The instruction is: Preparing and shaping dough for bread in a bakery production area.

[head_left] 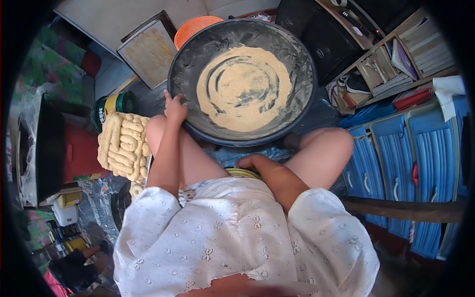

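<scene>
Grip: my left hand closes its fingers on the near-left rim of the big black pan.
Pan: it lies ahead and to the right, between my knees, with pale flour inside.
Other hand: my right hand rests curled below the pan; I cannot tell what it holds.
Nearer: the left.

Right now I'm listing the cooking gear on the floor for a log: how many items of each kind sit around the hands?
Big black pan, left hand on its rim: 1
Flat metal tray: 1
Orange bowl: 1
Green and yellow tin: 1
Pile of shaped dough pieces: 1
Total: 5
The right hand rests below the pan.
</scene>
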Demonstrator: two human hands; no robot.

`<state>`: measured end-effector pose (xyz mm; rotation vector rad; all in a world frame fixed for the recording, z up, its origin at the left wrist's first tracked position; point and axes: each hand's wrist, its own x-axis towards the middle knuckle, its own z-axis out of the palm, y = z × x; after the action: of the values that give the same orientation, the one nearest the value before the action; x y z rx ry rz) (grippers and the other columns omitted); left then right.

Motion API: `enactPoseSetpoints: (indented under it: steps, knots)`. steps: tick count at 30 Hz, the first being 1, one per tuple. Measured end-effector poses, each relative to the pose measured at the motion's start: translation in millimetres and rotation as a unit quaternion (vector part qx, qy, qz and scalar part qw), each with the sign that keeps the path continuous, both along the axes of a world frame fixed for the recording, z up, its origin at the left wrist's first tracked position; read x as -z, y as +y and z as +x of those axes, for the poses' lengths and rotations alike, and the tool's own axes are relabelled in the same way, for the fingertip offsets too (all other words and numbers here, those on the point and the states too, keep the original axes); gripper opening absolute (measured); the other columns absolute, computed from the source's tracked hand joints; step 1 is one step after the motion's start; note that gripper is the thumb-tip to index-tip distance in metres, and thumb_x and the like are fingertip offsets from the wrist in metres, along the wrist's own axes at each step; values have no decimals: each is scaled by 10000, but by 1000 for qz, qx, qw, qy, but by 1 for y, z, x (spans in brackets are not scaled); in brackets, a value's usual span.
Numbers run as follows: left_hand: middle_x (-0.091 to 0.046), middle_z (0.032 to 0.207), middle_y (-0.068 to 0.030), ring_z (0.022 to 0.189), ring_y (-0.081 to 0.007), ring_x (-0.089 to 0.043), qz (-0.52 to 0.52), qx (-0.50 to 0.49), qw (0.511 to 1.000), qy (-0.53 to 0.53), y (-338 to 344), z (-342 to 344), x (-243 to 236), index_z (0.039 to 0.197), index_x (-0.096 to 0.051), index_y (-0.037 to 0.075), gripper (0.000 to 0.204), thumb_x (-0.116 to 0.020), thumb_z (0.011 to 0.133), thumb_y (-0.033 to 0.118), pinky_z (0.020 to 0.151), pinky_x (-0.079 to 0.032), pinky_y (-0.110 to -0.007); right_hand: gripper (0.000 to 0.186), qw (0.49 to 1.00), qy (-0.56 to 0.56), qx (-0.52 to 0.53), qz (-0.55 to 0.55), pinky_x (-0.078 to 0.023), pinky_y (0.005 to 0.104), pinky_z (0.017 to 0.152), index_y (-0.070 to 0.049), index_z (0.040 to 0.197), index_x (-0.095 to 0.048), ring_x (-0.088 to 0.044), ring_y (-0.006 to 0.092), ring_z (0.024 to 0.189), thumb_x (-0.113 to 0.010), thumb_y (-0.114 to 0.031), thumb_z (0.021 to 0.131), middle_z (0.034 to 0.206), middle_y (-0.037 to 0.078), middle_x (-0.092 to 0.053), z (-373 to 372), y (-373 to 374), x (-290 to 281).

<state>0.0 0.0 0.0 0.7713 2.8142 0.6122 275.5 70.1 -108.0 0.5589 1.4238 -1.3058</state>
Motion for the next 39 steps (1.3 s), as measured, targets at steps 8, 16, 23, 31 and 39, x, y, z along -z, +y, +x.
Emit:
enactPoseSetpoints:
  steps: [8,16,23,31,39]
  knots:
    - [-183,1405,-186,1281,-349,-214,-52,43,996,63,0,4,-9,1097,-565,164,362,-598,742,224,970,-256,-479,645,999,28,34,-13,-413,344,819,-84,1149,-523,-496,223,1009,-428,-610,788,1100,96,-552,18,30,35]
    - [-352,1317,-204,1231,-305,-337,-126,46,991,16,7,-19,-33,1013,-601,103,284,-609,732,146,969,-288,-426,632,991,13,126,-50,-413,345,816,-90,1154,-518,-496,219,1005,-431,-601,792,1096,94,-553,16,179,43]
    - [-366,1294,-219,1134,-327,-445,-47,20,997,-51,9,-22,-35,977,-616,57,253,-595,725,55,912,-390,-338,622,958,-19,255,-131,-414,346,814,-94,1158,-514,-496,216,1001,-434,-593,795,1092,92,-553,88,173,32]
    - [-370,1294,-212,968,-301,-568,8,-31,999,-38,12,-20,-21,944,-628,69,250,-574,710,0,783,-451,-325,610,928,36,350,-123,-414,347,811,-99,1163,-509,-496,212,997,-437,-583,799,1088,90,-554,143,234,27]
    - [-366,1302,-176,1044,-275,-526,17,6,1000,-7,-2,-41,6,947,-621,101,254,-546,715,32,824,-419,-350,598,917,91,370,-120,-415,348,808,-104,1168,-503,-497,208,993,-441,-574,803,1083,88,-555,177,329,-1]
